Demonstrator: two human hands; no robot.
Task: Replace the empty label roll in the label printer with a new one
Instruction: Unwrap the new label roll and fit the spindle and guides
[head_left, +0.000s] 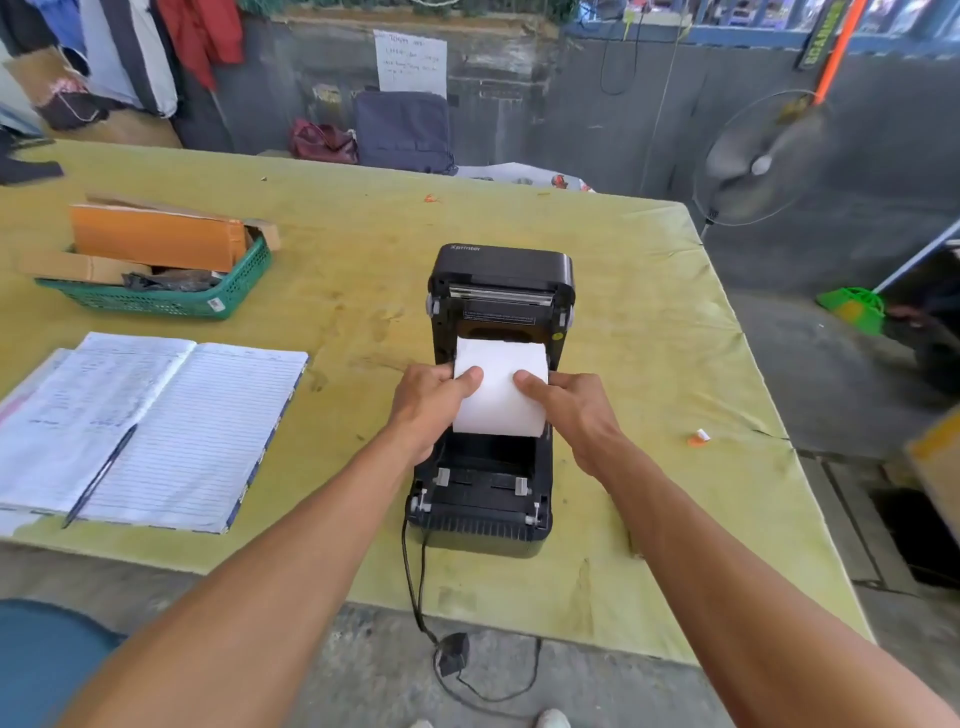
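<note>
In the head view, a white label roll (500, 387) is gripped from both sides above the open bay of a black label printer (488, 483) — the left hand (434, 402) is clasped on its 9 o'clock end, thumb laid across the paper, and the right hand (569, 410) on its 3 o'clock end likewise. The printer's lid (501, 283) is raised at 12 o'clock. On the yellow bench (623, 364), an open notebook (156, 426) with a pen (98, 475) is seen at 9 o'clock, a green basket (156, 296) at 10 o'clock.
</note>
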